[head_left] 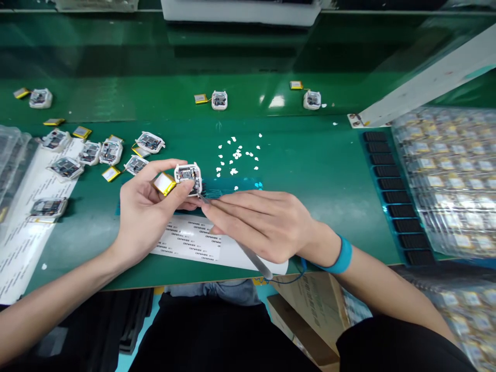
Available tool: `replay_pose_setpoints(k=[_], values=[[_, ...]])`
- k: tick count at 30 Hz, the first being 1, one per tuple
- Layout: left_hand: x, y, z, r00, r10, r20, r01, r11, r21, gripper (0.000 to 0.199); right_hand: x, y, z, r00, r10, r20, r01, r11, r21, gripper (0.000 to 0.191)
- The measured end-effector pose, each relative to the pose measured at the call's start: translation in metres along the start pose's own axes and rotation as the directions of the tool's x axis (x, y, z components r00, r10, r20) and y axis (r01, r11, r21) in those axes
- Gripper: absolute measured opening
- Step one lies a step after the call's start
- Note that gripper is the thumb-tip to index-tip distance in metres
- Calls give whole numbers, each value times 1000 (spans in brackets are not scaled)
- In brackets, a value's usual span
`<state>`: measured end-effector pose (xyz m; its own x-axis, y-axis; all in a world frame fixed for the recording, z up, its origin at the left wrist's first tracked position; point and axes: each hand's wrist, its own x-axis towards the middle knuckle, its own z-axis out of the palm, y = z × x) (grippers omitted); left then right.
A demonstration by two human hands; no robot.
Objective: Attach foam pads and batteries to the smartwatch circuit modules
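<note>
My left hand (149, 209) pinches a white-framed circuit module (188, 178) between thumb and fingers, with a flat yellow lithium battery (165, 183) hanging from its left side. My right hand (259, 222) grips a slim steel tool (251, 256), whose tip meets the module's lower right corner. The tool's shank runs under my palm and out past the heel of my hand. A blue wrist strap (341, 256) circles my right wrist. The module's underside is hidden by my fingers.
Several similar modules with batteries lie on the green bench at left and far back. White flecks (236, 157) are scattered mid-bench. Printed label sheets (189, 240) lie under my hands. Black foam strips (395, 196) and stacked battery trays (445, 175) fill the right; a cardboard box (310, 310) sits below the bench edge.
</note>
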<state>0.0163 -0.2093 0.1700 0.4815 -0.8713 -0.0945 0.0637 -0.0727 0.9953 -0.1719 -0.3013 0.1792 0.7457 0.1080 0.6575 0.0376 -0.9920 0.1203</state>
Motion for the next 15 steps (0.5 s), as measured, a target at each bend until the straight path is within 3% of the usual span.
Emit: replay_pose_setpoints(k=[11,15], values=[[18,10,-10,997,-82,0,82,995,-53,37,0,5,1,994,-42,-98,41,999,-7,26],[58,10,-20,1000,-22,-10,23,1000,18,34,1,6,5,995,-61,-83,61,998,-8,24]])
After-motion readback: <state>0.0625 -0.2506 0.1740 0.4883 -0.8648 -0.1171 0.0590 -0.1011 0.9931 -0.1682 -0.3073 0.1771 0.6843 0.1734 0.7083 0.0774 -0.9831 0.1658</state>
